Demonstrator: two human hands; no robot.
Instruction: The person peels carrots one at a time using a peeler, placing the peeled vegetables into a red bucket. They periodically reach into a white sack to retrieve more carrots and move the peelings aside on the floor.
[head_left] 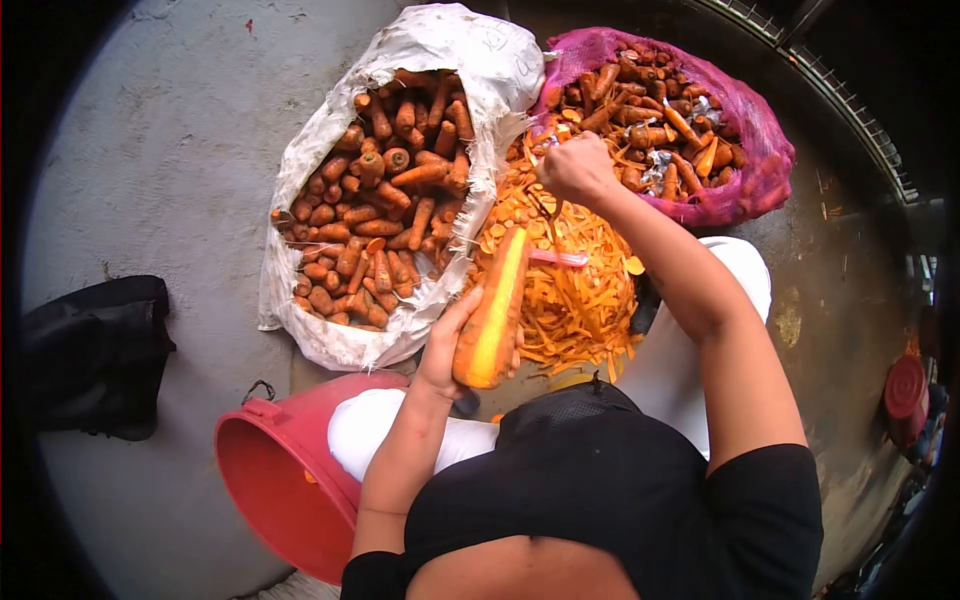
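Observation:
My left hand (453, 345) is wrapped round a large carrot (492, 318), held upright and tilted a little. A bright yellow-orange peeled strip runs along its length, with darker skin on both sides. My right hand (577, 168) is closed in a fist above the peel pile, beyond the carrot's tip and apart from it. What it grips is too hidden to name. A pink-handled tool (558, 258) shows below the fist, over the heap of orange peelings (580, 310); whether it touches the hand is unclear.
A white sack (315, 160) full of unpeeled carrots lies open at the left of the peelings. A pink mesh sack (765, 150) with more carrots is at the upper right. A red bucket (285, 490) lies tipped by my left leg. Black cloth (100, 355) is at far left.

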